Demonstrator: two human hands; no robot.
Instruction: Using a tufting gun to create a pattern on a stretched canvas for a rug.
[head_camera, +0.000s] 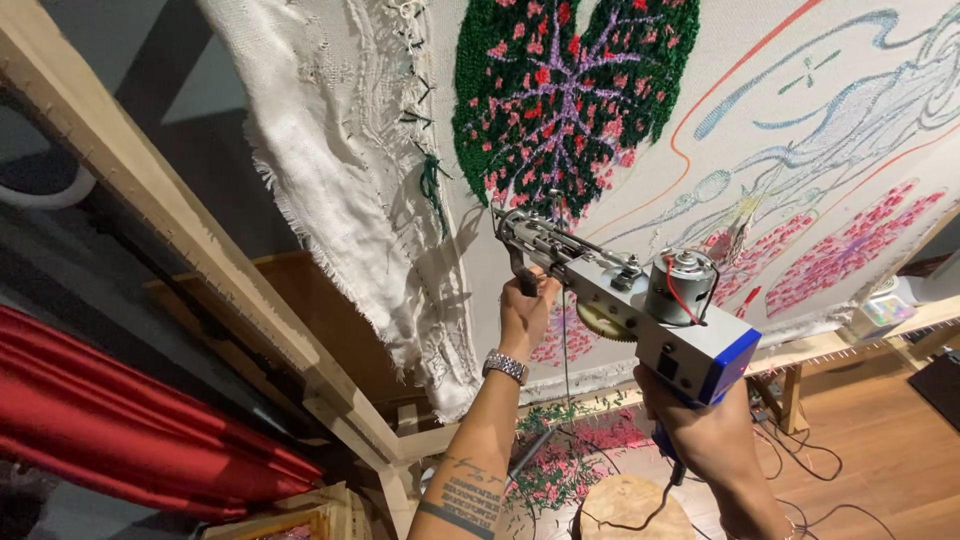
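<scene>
- Nearest the camera, the right hand (715, 430) is wrapped tight round the blue grip of the tufting gun (640, 300), its cord trailing down toward the round wooden stool (628, 505)
- Ahead of it, the left hand (527, 308), a metal watch (505, 366) on its wrist, is closed round the gun's black front handle, steadying the nose
- At the gun's tip, the needle touches the stretched backing cloth (800, 190) just below the green leaf patch (570, 90) tufted with pink spots and purple veins; to my eye, good work here means keeping the gun square and pressed firmly to the cloth
- Pink yarn scraps (570, 465) litter the floor below, with cables beside them
- Loose white cloth (340, 180) hangs folded at the left edge, near the needle's path, and could snag
- Beyond, the wooden frame (180, 240) carries the cloth, red fabric (120, 420) lying to its left
</scene>
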